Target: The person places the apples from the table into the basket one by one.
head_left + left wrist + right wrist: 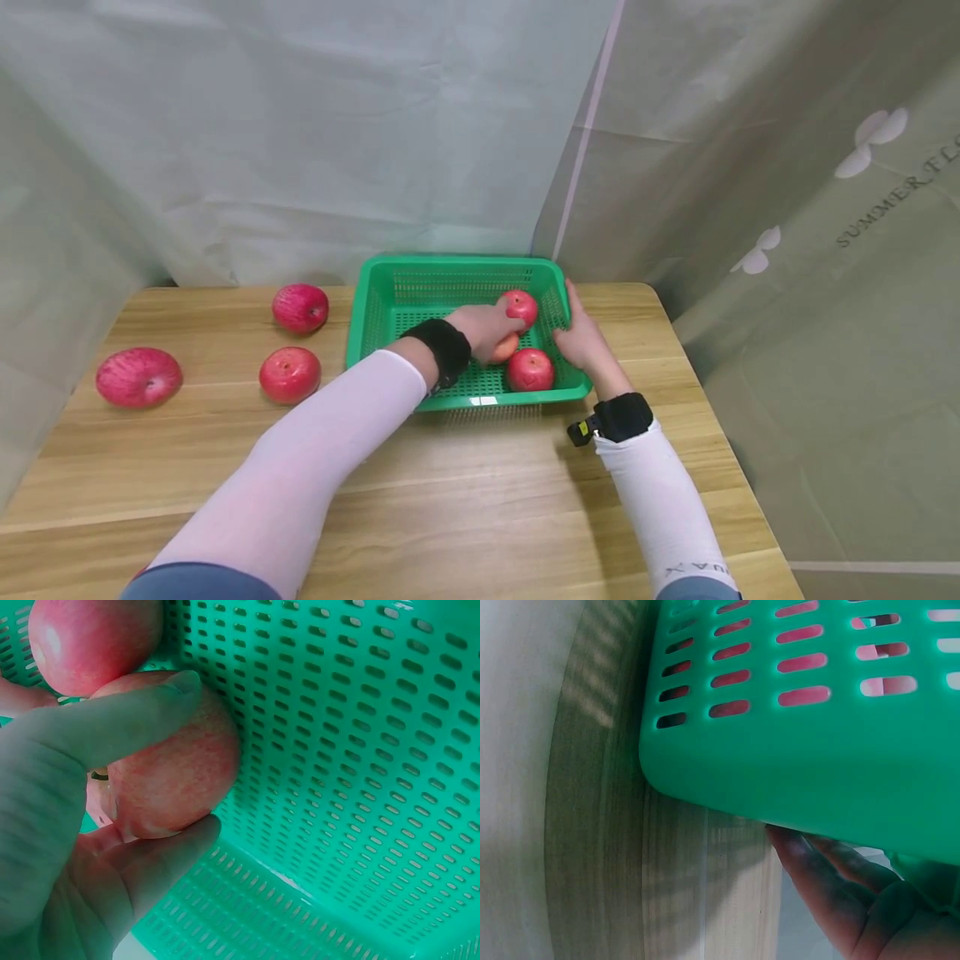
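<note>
A green perforated plastic basket [382, 283] stands on the wooden table. My left hand [486, 327] reaches into it and grips a pale red apple [176, 761] between thumb and fingers, low by the basket's wall [360, 750]. Touching it is a redder apple [90, 637], seen at my fingertips in the head view [521, 306]. A third apple [530, 370] lies near the basket's front right corner. My right hand [581, 337] holds the basket's right rim, its fingers [817, 874] tucked under the edge [795, 772].
Three red apples lie on the table left of the basket: one near the back [300, 307], one in front of it [289, 374], a larger one by the left edge [138, 377]. Cloth curtains hang close behind and to the right.
</note>
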A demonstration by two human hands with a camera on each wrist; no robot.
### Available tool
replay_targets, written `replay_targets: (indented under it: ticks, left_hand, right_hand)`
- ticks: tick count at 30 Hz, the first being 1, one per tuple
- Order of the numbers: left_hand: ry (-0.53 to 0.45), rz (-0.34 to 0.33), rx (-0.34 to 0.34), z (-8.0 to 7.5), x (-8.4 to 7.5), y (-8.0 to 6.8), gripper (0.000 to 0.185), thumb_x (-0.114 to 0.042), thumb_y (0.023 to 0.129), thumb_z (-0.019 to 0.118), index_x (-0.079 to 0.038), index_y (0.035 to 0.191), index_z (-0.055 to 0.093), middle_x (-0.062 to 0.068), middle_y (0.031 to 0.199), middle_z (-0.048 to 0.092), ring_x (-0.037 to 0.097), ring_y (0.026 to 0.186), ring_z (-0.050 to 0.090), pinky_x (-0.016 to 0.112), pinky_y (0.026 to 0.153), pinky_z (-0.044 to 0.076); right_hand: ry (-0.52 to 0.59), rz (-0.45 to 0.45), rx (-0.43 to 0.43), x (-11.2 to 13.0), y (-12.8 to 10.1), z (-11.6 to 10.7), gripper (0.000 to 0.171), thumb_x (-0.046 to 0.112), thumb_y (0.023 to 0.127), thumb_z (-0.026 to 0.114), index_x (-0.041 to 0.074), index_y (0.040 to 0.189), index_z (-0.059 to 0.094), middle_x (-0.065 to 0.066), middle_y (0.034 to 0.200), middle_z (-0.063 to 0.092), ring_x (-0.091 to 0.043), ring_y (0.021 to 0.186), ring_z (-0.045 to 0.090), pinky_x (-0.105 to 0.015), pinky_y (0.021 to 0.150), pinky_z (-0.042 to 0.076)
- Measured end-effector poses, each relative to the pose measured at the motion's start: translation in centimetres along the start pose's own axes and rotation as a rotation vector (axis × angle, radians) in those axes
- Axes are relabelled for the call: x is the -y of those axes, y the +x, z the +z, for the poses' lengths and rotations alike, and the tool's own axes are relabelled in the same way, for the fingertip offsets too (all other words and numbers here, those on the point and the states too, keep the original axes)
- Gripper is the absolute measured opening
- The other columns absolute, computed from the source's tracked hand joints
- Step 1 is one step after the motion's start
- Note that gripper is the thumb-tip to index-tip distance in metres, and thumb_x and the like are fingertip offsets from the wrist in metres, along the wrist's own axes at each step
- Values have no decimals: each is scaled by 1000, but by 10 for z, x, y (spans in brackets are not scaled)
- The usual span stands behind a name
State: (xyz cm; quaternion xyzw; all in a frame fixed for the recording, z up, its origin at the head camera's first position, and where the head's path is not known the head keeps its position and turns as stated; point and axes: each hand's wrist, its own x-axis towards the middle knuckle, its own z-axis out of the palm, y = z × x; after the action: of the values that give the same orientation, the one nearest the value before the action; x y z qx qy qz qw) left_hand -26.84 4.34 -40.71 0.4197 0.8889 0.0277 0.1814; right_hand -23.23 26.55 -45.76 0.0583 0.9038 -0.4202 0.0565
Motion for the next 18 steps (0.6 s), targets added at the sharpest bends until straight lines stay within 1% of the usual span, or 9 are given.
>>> replay_targets:
  ticks: [2,5,8,11,18]
  left_hand:
    - [-18,-7,-2,-1,-1,-3,62,-12,90,82,-19,145,55,28,163,36,34,118,63,48,98,55]
    - [-42,-18,2,-1,-1,-4,62,-13,90,82,-19,146,55,29,165,34,35,120,62,48,99,55]
    - [-47,-27,12,0,0,-3,64,-15,90,83,-20,147,54,29,167,31,34,120,62,47,98,55]
    - [-30,-38,26,2,1,0,69,-16,90,84,-23,150,51,28,168,30,33,121,61,45,98,55]
    - [-40,-50,24,2,1,2,77,-15,88,85,-26,156,50,27,169,28,34,122,62,45,98,55]
  right_hand:
    - [0,-2,-2,0,0,0,95,4,100,55,31,174,2,-28,164,39,-47,135,50,-64,100,50]
    - [2,-2,-2,0,-1,0,95,4,100,55,30,174,2,-29,163,39,-47,134,51,-63,99,50]
    - [4,1,-2,0,-1,-1,95,3,100,56,30,174,2,-29,163,39,-46,133,51,-62,99,50]
    - [1,4,-2,1,-2,-1,95,4,100,56,30,174,2,-29,163,40,-47,131,52,-61,96,52]
    - [-10,3,1,2,-1,-1,94,5,100,55,29,174,2,-30,162,41,-45,125,55,-56,90,54]
